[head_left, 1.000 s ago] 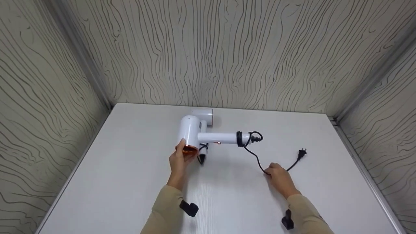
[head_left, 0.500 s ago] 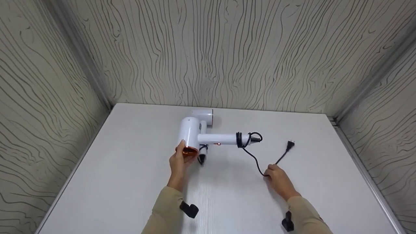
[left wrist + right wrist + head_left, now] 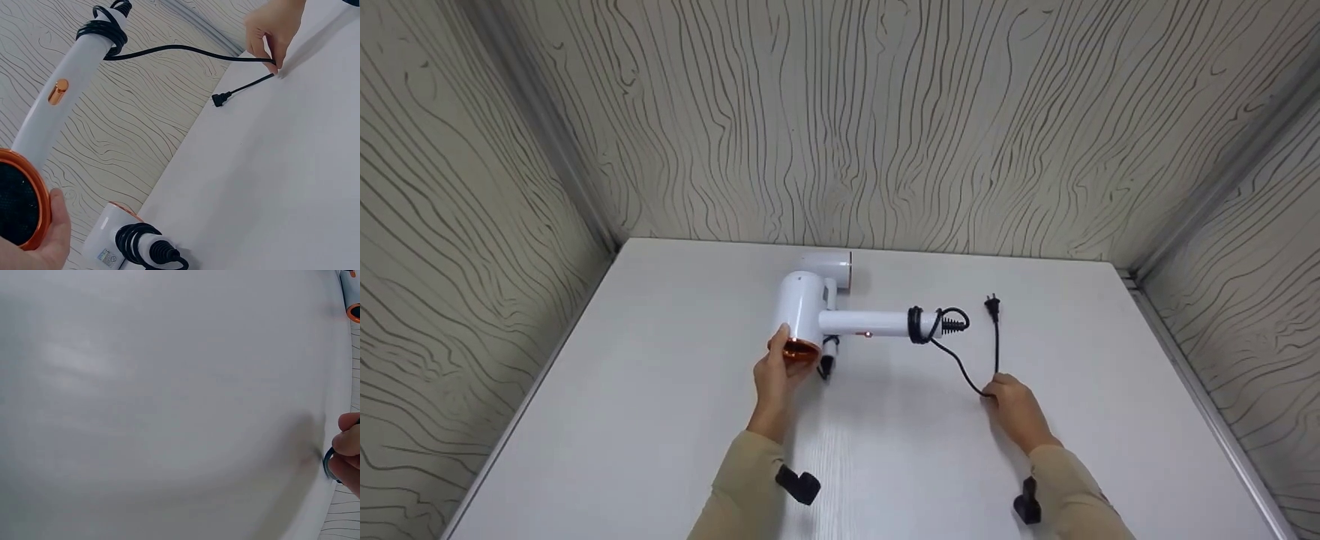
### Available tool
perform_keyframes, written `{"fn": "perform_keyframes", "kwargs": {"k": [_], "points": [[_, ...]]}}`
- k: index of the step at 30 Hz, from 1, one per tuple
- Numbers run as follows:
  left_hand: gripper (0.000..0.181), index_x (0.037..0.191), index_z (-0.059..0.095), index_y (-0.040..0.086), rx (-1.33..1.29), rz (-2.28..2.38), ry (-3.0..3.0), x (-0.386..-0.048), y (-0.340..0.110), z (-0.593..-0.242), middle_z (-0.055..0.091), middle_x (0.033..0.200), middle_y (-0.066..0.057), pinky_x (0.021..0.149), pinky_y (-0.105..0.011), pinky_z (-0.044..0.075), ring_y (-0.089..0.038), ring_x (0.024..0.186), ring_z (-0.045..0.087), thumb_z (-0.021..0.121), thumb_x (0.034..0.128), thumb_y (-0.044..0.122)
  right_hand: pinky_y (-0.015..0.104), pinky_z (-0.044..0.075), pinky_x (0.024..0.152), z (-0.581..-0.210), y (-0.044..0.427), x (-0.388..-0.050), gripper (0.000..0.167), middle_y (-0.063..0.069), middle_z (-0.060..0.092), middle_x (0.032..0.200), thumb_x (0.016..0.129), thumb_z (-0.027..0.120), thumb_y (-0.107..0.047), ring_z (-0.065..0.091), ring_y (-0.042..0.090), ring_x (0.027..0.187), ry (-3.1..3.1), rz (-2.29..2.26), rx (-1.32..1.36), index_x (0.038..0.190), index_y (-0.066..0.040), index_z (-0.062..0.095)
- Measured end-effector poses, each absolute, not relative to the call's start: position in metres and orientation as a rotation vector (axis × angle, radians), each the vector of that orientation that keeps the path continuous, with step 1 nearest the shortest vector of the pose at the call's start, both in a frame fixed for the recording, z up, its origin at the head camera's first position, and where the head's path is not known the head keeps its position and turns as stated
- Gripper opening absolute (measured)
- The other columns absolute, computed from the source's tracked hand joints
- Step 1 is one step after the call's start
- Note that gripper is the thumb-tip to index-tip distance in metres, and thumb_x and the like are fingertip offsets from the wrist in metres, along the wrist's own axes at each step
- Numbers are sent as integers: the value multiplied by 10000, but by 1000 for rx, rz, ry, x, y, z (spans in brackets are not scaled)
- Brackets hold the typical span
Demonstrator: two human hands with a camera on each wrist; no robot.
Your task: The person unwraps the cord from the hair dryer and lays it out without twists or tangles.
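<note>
My left hand [image 3: 775,379] grips the white barrel of a hair dryer [image 3: 859,323] near its orange-rimmed end, holding it above the table. The handle points right, with black cord [image 3: 916,325] wound round its far end. From there the cord runs down to my right hand [image 3: 1015,405], which pinches it between thumb and fingers. Beyond that pinch a short length ends in a two-prong plug [image 3: 993,306], pointing away from me. In the left wrist view, the right hand [image 3: 275,34] holds the bent cord. The right wrist view catches only some fingers [image 3: 347,444] at its edge.
A second white hair dryer [image 3: 834,268] lies behind the held one, partly hidden, its own cord [image 3: 138,242] wrapped round its handle. The white table [image 3: 675,360] meets patterned walls [image 3: 840,135] at the back and both sides. Black wrist cameras [image 3: 799,484] sit on both sleeves.
The plug has swung leftward, from slanting right to standing nearly straight out from the right hand. The right hand has shifted slightly right; the left hand and hair dryer have barely moved.
</note>
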State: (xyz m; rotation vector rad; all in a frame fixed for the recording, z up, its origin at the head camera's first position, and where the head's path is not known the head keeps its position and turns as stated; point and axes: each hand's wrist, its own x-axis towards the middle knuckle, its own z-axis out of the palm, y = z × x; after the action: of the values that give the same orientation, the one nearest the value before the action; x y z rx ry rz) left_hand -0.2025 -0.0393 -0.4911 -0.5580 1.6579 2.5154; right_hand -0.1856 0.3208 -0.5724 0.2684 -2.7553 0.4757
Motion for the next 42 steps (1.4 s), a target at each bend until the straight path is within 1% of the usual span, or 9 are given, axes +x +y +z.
{"fn": "perform_keyframes", "kwargs": {"k": [8, 15, 17, 22, 24, 27, 34, 37, 42], "points": [[702, 1398, 362, -51, -554, 2529, 1635, -202, -40, -489, 595, 1222, -218, 934, -368, 572, -140, 872, 683, 440, 961, 493, 399, 584, 804, -574, 328, -188, 91, 144, 675, 899, 766, 714, 90, 691, 313, 886, -2767, 496, 215, 837, 36, 733], [714, 1403, 360, -44, -529, 2505, 1661, -202, -41, -489, 579, 1247, -216, 953, -368, 563, -135, 887, 679, 429, 963, 514, 421, 579, 805, -575, 330, -189, 88, 136, 665, 890, 776, 714, 72, 687, 317, 883, -2774, 528, 177, 852, 30, 731], [712, 1391, 367, -56, -520, 2525, 1649, -202, -41, -490, 600, 1209, -203, 939, -365, 569, -134, 867, 684, 439, 961, 507, 404, 584, 793, -576, 330, -189, 88, 125, 667, 877, 773, 719, 69, 686, 305, 867, -2756, 521, 200, 843, 17, 731], [677, 1338, 406, -96, -522, 2587, 1607, -202, -40, -490, 662, 1041, -143, 865, -328, 594, -125, 794, 694, 470, 957, 460, 331, 589, 741, -578, 328, -188, 110, 81, 664, 832, 757, 737, 67, 679, 249, 811, -2688, 466, 257, 822, -22, 731], [668, 1330, 413, -96, -527, 2585, 1615, -202, -40, -490, 665, 1016, -125, 847, -315, 597, -119, 785, 693, 471, 959, 455, 330, 587, 749, -579, 327, -187, 119, 78, 661, 839, 757, 736, 64, 675, 238, 815, -2687, 465, 248, 834, -26, 730], [670, 1335, 408, -94, -536, 2578, 1624, -202, -39, -489, 659, 1061, -152, 861, -329, 597, -123, 799, 691, 473, 958, 456, 350, 584, 775, -578, 326, -187, 115, 90, 657, 861, 769, 725, 50, 670, 249, 836, -2716, 491, 219, 856, -25, 728], [718, 1398, 350, -65, -524, 2496, 1702, -201, -38, -489, 558, 1299, -260, 965, -379, 555, -154, 923, 686, 440, 967, 503, 374, 578, 807, -576, 324, -187, 99, 101, 656, 884, 788, 714, 29, 666, 263, 858, -2745, 470, 228, 877, -14, 724], [723, 1398, 351, -61, -524, 2481, 1720, -201, -38, -490, 551, 1312, -264, 969, -383, 552, -161, 938, 686, 439, 966, 511, 392, 575, 812, -575, 322, -186, 105, 103, 662, 894, 793, 704, 34, 668, 264, 865, -2752, 478, 227, 888, -8, 721], [700, 1372, 380, -72, -533, 2504, 1702, -201, -37, -491, 576, 1278, -260, 939, -372, 569, -142, 891, 689, 455, 962, 490, 400, 575, 810, -572, 319, -187, 114, 111, 675, 899, 794, 691, 46, 674, 266, 870, -2746, 502, 231, 894, -1, 717]]}}
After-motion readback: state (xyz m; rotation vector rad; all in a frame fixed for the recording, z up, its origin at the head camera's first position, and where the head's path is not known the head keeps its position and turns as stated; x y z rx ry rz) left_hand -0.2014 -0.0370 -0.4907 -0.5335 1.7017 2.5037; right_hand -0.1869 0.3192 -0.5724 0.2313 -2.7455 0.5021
